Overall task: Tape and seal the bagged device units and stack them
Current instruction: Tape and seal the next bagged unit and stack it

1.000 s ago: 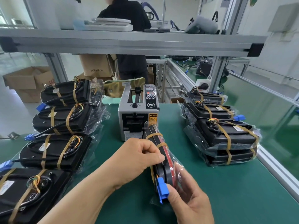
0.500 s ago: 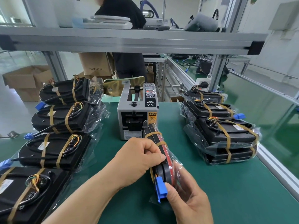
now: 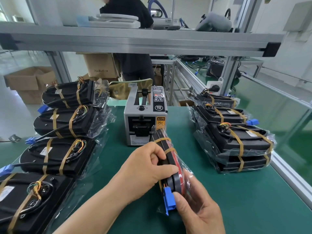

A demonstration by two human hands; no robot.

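The bagged device unit (image 3: 162, 141) stands on its long edge on the green mat (image 3: 236, 200), clamped from both sides. The left hand (image 3: 145, 168) curls its fingers over the top edge at mid-length, and the right hand (image 3: 197, 210) cups the near end, thumb pinning the blue connector (image 3: 169, 200) through the film. The step looks like gathering the loose bag end before taping. To do it well, tuck the connector fully inside, draw the film taut, and fold the flap flat against the body so tape lands on smooth plastic. One hand should hold the fold while the other reaches to the tape dispenser (image 3: 145, 115), just beyond the grip; whether a cut strip waits there I cannot tell. The finished stack (image 3: 236, 141) sits to the right of the grip.
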